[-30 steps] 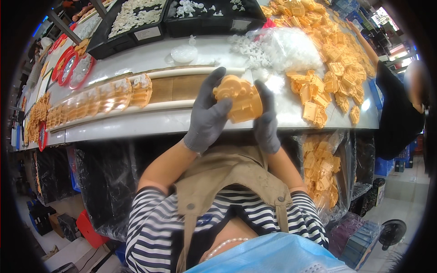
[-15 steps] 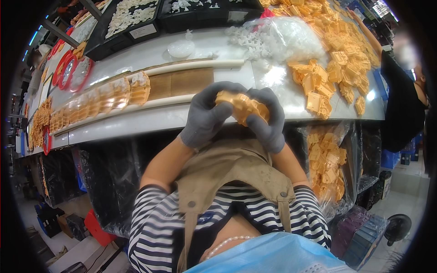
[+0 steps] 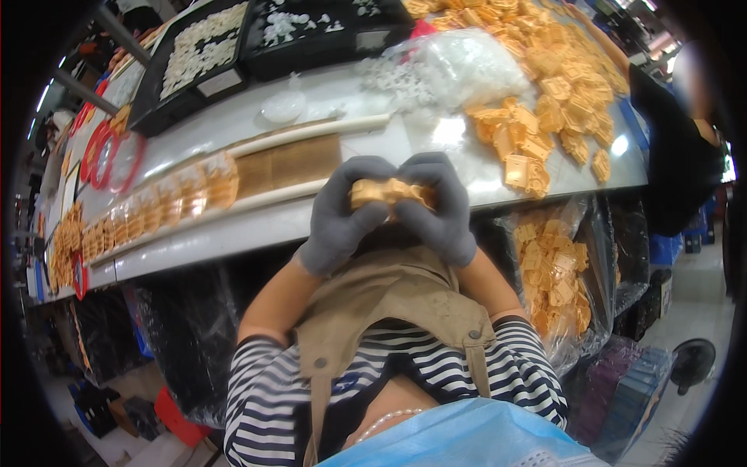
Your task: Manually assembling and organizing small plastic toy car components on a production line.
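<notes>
Both my hands wear grey gloves and meet in front of me at the table's near edge. Between them is an orange-yellow moulded plastic part (image 3: 381, 191). My left hand (image 3: 342, 214) wraps its left end, with the thumb pressed along the near side. My right hand (image 3: 438, 206) closes round the other end in the same way, and its fingers hide much of the part. Left of my hands, a row of similar orange parts (image 3: 167, 201) lies on a brown strip (image 3: 289, 165) between two white rails (image 3: 311, 134).
Piled orange parts (image 3: 510, 140) lie at the right, beside a clear bag (image 3: 475, 66) of translucent pieces. Black trays (image 3: 226, 97) of small white pieces stand at the back left. Below the table edge hangs a bag of orange parts (image 3: 556, 276). Another person (image 3: 677, 156) stands at far right.
My hands have drawn closer together round the orange part, which has turned and is now more covered by my fingers. The whole view has shifted slightly.
</notes>
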Motion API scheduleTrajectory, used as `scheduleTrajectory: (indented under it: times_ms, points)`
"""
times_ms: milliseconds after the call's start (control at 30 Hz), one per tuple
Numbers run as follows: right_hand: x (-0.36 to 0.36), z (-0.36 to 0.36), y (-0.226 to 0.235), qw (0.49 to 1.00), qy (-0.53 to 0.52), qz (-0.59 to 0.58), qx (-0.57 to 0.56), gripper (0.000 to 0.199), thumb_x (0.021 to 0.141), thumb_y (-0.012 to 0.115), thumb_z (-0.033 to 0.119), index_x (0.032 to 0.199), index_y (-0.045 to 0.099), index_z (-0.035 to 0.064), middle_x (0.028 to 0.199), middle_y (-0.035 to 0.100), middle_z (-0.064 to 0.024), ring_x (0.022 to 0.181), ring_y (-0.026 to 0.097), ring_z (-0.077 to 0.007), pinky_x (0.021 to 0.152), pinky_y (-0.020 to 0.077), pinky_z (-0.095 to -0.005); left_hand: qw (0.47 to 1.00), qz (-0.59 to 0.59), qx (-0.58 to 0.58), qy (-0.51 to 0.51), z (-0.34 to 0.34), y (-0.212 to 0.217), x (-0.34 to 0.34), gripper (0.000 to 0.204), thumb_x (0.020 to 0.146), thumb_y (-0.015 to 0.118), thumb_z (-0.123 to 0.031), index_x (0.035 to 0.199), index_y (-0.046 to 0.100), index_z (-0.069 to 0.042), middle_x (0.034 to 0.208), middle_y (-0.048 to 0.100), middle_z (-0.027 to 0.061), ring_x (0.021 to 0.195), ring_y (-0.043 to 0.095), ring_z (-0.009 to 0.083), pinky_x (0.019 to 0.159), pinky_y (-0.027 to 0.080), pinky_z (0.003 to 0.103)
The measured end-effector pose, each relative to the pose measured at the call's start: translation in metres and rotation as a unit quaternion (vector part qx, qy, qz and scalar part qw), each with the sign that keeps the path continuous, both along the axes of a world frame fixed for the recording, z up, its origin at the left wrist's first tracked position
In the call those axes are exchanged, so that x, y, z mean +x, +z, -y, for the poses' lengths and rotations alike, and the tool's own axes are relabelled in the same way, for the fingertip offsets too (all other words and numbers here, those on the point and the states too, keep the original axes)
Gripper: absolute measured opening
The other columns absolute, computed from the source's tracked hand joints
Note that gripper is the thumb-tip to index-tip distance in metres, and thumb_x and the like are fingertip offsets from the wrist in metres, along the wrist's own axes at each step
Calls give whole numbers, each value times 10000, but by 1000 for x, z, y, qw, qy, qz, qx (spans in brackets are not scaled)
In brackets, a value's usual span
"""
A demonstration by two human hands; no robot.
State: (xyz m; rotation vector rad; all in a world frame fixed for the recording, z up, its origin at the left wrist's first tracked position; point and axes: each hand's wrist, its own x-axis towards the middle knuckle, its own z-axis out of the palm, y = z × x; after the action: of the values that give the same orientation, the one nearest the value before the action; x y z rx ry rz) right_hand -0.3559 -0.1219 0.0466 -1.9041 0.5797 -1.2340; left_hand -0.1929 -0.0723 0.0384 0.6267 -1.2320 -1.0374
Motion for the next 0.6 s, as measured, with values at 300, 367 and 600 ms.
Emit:
scheduleTrajectory:
  times_ms: [300,367,600]
  points:
    - [0,-10,15,1000,-13,9,-20,326,692,708,-14,995,591,15,973,573,-128,853,597,-220,746,487,-292,997,78,-18,2,-1,13,3,301,789,684,-50,1061,556,-45,1087,532,80,988,529,160,868,433,283]
    - [-1,-11,15,999,-13,-3,-35,332,690,707,-22,999,592,16,974,576,-124,842,602,-217,736,490,-287,997,77,-23,8,-2,12,2,294,788,688,-53,1053,561,-45,1084,536,81,981,534,164,860,435,281]
    - [-3,-4,4,997,-41,3,-65,400,704,726,47,1070,566,28,1027,572,-122,873,604,-224,738,493,-297,996,62,-39,44,2,13,-8,260,823,680,-119,1047,569,-47,1071,554,81,967,542,161,849,448,286]
